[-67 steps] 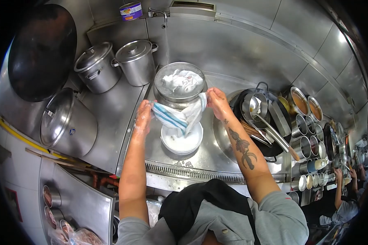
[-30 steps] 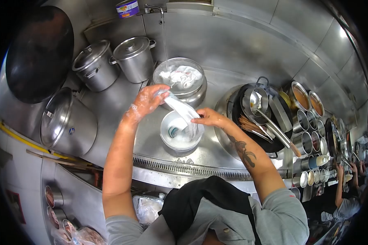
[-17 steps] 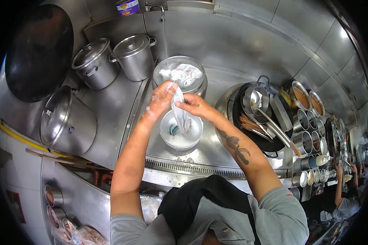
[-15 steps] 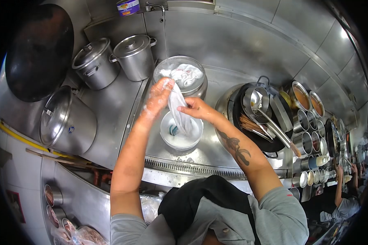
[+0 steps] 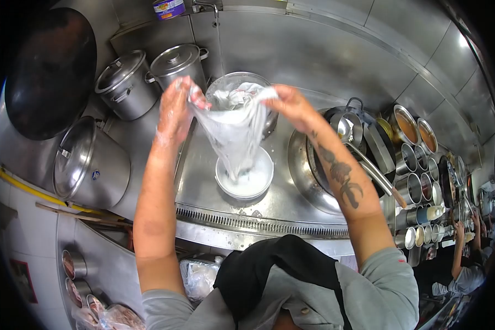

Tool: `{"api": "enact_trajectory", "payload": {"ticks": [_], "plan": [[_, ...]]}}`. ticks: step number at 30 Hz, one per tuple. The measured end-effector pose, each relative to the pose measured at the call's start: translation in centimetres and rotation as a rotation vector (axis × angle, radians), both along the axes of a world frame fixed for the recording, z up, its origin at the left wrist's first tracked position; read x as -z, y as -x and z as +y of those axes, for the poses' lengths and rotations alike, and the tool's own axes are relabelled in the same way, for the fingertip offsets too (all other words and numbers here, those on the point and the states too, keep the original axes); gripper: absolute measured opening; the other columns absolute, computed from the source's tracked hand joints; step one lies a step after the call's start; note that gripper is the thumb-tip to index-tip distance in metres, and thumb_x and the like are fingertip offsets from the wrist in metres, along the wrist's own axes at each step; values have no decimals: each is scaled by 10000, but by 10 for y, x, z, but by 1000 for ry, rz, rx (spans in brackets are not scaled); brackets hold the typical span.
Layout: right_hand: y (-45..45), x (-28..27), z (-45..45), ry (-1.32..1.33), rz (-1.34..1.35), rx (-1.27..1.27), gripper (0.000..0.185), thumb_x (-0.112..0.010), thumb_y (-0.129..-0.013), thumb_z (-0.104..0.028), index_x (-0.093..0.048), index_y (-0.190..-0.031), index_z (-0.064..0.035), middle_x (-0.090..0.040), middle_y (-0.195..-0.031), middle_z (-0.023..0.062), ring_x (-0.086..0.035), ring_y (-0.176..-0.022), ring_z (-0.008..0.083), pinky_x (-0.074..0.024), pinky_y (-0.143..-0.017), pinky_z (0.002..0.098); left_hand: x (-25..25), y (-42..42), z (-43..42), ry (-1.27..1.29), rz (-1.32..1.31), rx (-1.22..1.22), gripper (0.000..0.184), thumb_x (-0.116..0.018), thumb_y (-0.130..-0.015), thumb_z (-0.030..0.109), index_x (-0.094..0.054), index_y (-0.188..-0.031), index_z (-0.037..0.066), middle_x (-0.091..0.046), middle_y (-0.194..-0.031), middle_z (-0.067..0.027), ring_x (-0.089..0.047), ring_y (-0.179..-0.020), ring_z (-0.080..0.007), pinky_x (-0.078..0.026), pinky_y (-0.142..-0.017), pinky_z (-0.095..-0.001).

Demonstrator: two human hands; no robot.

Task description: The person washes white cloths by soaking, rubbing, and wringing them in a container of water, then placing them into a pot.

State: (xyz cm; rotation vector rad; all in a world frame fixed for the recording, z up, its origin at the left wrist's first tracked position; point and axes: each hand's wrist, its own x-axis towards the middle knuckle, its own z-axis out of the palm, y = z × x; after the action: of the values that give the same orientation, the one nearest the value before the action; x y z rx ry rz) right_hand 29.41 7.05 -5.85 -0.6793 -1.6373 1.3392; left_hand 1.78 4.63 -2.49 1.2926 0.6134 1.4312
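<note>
Cloth [image 5: 231, 132] hangs over one tub [image 5: 245, 196], its two upper ends gripped by left hand [image 5: 176, 107] and right hand [image 5: 292, 105].

Wet white cloth [image 5: 231, 132], stretched wide along its top edge, narrowing in limp folds down over a round white tub [image 5: 246, 196] of sudsy water [image 5: 256, 177].

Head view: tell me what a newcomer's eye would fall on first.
Likely the white cloth, stretched between the left hand and the right hand and hanging down to the white tub near the centre. After that, probably the big dark disc, perhaps a wok, at the upper left.
</note>
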Motion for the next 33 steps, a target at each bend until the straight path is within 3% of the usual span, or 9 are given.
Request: {"api": "enact_trajectory", "payload": {"ticks": [5, 9, 13, 15, 18, 22, 25, 30, 33], "plan": [[17, -108, -6, -49, 141, 43, 224, -645, -864, -164, -613, -1033, -21, -659, -934, 31, -609, -845, 107, -494, -739, 270, -61, -10, -2, -205, 172, -225, 205, -496, -955, 260, -509, -911, 61, -535, -751, -22, -472, -626, -85, -415, -596, -239], [9, -101, -10, 0, 107, -58, 221, -629, -872, -145, -611, -1044, -7, -656, -948, 36, -609, -864, 110, -492, -777, 266, -34, 20, -1, -157, 267, -349, 283, -467, -965, 303, -532, -1037, 37, -633, -979, -122, -571, -811, -128, -449, -716, -247], [-7, -43, 1, 129, -22, 28, 221, -653, -848, -126, -615, -1039, -23, -651, -962, 46, -615, -870, 123, -504, -771, 275, 49, 56, 5, 143, -251, -369, 359, -557, -920, 309, -521, -1110, 7, -617, -1043, -206, -581, -1006, -304, -443, -909, -440], [-10, -37, 4, 213, 47, 45, 218, -646, -850, -120, -615, -1043, -24, -649, -963, 49, -610, -880, 130, -493, -791, 273, 74, 60, 5, 208, -400, -378, 368, -570, -912, 302, -518, -1119, 1, -612, -927, -113, -582, -908, -230, -455, -888, -413], [0, -53, 0, 186, 40, 37, 211, -644, -849, -120, -618, -1036, -27, -651, -947, 39, -613, -869, 126, -494, -792, 272, 64, 54, -2, 189, -312, -172, 362, -579, -908, 275, -533, -1123, -12, -534, -805, -27, -528, -789, -149, -458, -827, -360], [24, -89, 2, 9, 58, -122, 198, -642, -837, -95, -625, -1022, -27, -655, -917, 30, -618, -838, 119, -497, -774, 269, 0, 25, -19, 86, 193, -138, 330, -594, -891, 219, -566, -1144, 10, -524, -813, 1, -494, -763, -105, -426, -771, -286], [43, -129, -2, -38, 147, -149, 170, -643, -828, -89, -641, -985, -25, -657, -870, 21, -623, -799, 113, -501, -741, 260, -37, -17, -38, -563, 911, -487, 351, -637, -856, 219, -586, -1128, 2, -599, -879, -15, -546, -810, -112, -446, -772, -283], [44, -153, 3, -94, 210, -96, 186, -638, -828, -84, -643, -1006, -32, -667, -900, 31, -627, -810, 108, -504, -743, 250, -48, -13, -40, -163, 762, -240, 340, -680, -821, 208, -623, -1057, -31, -657, -867, -50, -595, -790, -125, -478, -735, -287], [37, -111, 4, -128, 71, -62, 185, -641, -829, -96, -648, -1005, -40, -664, -895, 30, -615, -807, 95, -498, -737, 245, -14, -4, -39, 62, 582, -132, 282, -705, -814, 229, -655, -978, 5, -656, -850, -32, -592, -769, -103, -472, -706, -256]]}}
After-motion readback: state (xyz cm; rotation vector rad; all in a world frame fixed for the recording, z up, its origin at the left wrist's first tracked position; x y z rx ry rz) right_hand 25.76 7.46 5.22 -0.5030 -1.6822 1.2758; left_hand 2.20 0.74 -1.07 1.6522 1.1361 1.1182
